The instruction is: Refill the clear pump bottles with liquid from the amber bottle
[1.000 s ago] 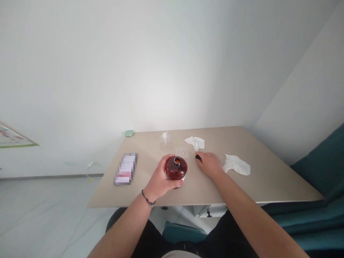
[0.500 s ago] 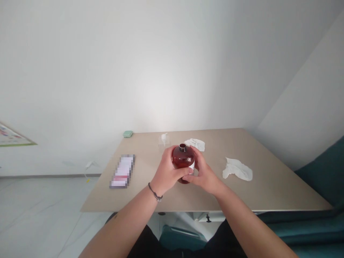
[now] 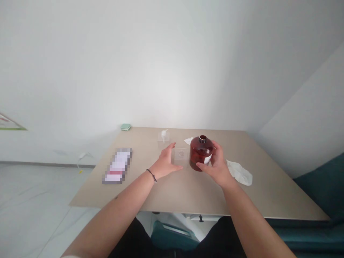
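A dark red-brown, see-through bottle (image 3: 199,152) with an uncapped neck and a white label stands upright in the grip of my right hand (image 3: 216,163), whose fingers wrap its right side. Whether its base touches the table cannot be made out. My left hand (image 3: 165,163) is apart from the bottle, fingers and thumb spread, holding nothing. Between the two hands lies a clear, square plastic piece (image 3: 181,154). Behind my left hand, a white pump head (image 3: 163,135) rests in or on a clear holder (image 3: 163,144).
On the tan table (image 3: 166,195) a phone (image 3: 118,166) lies to the left and a small green case (image 3: 125,127) at the back left corner. One crumpled tissue (image 3: 240,173) is right of my right hand; another tissue (image 3: 188,141) lies partly behind the bottle. A wall (image 3: 166,71) rises behind.
My left hand has let go of the bottle and opened. The bottle has moved right in my right hand, and the clear square piece has come into view.
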